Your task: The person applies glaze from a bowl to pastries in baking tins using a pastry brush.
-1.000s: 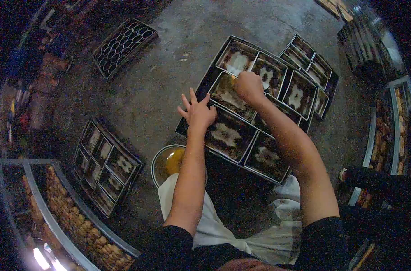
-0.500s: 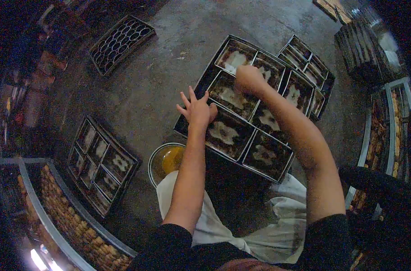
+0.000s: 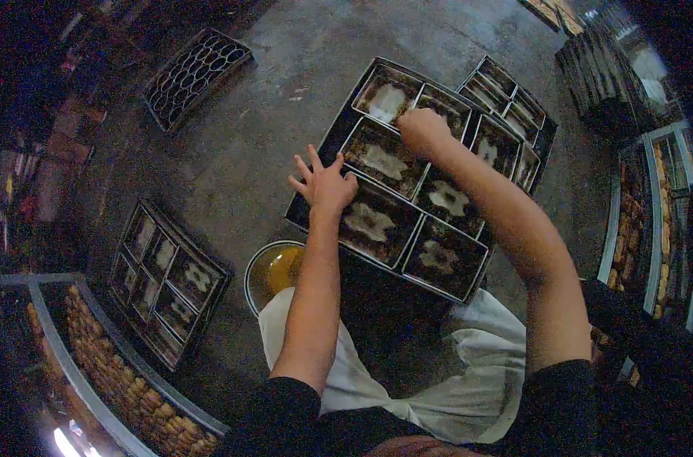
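Note:
A dark metal tray of rectangular pan compartments (image 3: 380,159) lies before my knees, each compartment with a pale patch on its bottom. My left hand (image 3: 327,185) rests at its left edge with the fingers spread. Over the upper compartments is my right hand (image 3: 424,131), its fingers closed in a fist or pinch; whatever they hold, if anything, is hidden. Beside my left forearm stands a round bowl (image 3: 279,268) with yellow-orange liquid, partly covered by that forearm.
Another compartment tray (image 3: 164,282) is at the left, and one (image 3: 506,95) behind the main tray. A tray of round moulds (image 3: 196,78) lies at the upper left. Racks of baked goods (image 3: 144,396) stand at both sides. Stacked dark trays (image 3: 605,84) are at the upper right.
The whole view has shifted slightly. My right hand has moved a little within the upper compartments, still closed. My left hand stays spread at the tray's left edge.

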Available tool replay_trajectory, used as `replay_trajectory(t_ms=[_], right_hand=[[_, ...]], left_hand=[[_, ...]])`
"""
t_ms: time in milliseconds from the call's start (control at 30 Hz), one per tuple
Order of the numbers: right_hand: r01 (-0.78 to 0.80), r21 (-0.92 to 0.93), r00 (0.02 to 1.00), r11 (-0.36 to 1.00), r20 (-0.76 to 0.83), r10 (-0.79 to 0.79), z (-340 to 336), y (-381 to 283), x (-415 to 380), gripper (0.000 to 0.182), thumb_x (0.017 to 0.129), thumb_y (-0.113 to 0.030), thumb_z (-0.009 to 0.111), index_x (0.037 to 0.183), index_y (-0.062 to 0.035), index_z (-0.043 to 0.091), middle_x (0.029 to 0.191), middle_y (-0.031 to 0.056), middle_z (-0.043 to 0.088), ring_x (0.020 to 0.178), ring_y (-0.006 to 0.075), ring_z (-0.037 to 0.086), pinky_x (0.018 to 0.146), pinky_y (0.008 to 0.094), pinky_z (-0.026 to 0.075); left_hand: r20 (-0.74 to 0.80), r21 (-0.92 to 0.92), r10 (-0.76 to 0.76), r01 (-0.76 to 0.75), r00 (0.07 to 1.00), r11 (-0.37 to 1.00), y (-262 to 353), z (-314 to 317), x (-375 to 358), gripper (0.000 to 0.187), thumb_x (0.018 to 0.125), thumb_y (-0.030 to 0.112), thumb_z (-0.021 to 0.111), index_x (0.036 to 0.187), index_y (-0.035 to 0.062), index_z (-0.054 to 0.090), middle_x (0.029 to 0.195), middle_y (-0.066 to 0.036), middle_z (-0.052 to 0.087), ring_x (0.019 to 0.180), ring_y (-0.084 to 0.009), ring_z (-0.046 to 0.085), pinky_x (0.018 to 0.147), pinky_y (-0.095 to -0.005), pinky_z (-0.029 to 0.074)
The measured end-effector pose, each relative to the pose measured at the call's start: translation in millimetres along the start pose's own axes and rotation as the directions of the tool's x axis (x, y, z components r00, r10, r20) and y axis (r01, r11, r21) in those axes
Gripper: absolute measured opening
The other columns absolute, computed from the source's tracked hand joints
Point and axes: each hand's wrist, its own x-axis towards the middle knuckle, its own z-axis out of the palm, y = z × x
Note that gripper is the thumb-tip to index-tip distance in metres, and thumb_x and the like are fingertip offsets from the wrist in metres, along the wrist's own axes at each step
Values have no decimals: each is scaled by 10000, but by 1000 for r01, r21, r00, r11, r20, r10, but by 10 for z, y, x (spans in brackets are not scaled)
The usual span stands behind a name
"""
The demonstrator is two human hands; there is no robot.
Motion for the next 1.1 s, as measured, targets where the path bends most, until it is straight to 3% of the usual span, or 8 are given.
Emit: replay_trajectory(t_ms=[133, 333, 400, 467, 533, 633, 833, 1100], right_hand=[[-35, 145, 995, 989, -83, 48, -171, -306, 183, 154, 694, -142, 582, 743, -10, 647, 812, 190, 633, 764, 349, 627, 663, 422, 520], [5, -55, 999, 998, -47, -7, -92, -426, 394, 158, 719, -153, 567, 788, -67, 680, 829, 126, 660, 760, 292, 647, 625, 389, 523], [-227, -18, 974, 974, 10, 228, 202, -386, 546, 153, 717, -152, 570, 788, -81, 686, 817, 112, 664, 754, 280, 649, 615, 370, 520], [-237, -64, 970, 969, 31, 239, 272, -381, 540, 150, 719, -154, 572, 787, -91, 689, 813, 101, 665, 749, 269, 650, 609, 356, 517], [-20, -179, 999, 984, 42, 28, 184, -423, 315, 147, 724, -158, 571, 785, -96, 690, 815, 93, 665, 743, 258, 651, 608, 347, 514], [11, -148, 994, 989, 111, 6, 102, -468, 221, 132, 728, -155, 569, 789, -114, 678, 815, 88, 661, 737, 262, 647, 618, 370, 513], [226, 5, 965, 974, -135, -223, 347, -225, 333, 119, 691, -158, 597, 781, -94, 642, 794, 143, 640, 739, 316, 629, 618, 420, 510], [173, -124, 915, 977, 387, -113, -78, 8, -133, 196, 633, -122, 623, 823, -79, 650, 794, 145, 638, 757, 313, 629, 637, 412, 517]], left_hand=[[3, 4, 11, -11, 1000, 1000, -12, 25, -3, 527, 717, 362, 584, 1233, 287, 503, 1455, -143, 114, 1333, -383, 49, 1014, -605, 66], [-35, -34, 42, -43, 999, 999, -63, 106, -10, 542, 709, 344, 593, 1237, 271, 497, 1457, -147, 90, 1328, -397, 39, 1008, -614, 79], [-46, -31, 58, -59, 997, 998, -76, 126, -15, 549, 700, 343, 601, 1235, 272, 499, 1456, -146, 95, 1325, -406, 41, 1005, -619, 78], [-48, -30, 70, -71, 996, 997, -86, 111, -7, 557, 689, 343, 609, 1230, 273, 502, 1453, -147, 103, 1321, -413, 45, 1000, -625, 77], [-31, -30, 72, -73, 997, 997, -101, 106, -14, 565, 675, 344, 619, 1225, 273, 506, 1449, -149, 113, 1317, -419, 53, 996, -631, 77], [-64, -31, 80, -82, 995, 996, -99, 141, -16, 575, 658, 337, 634, 1216, 273, 512, 1444, -151, 123, 1314, -421, 63, 991, -635, 79], [1, 19, 69, -69, 998, 997, -89, 151, 15, 583, 724, 426, 622, 1269, 311, 449, 1460, -156, 43, 1321, -431, 13, 969, -677, 64], [-23, -22, 32, -32, 999, 999, -44, 75, -25, 530, 730, 333, 591, 1247, 273, 490, 1458, -146, 68, 1329, -397, 19, 1004, -621, 65]])
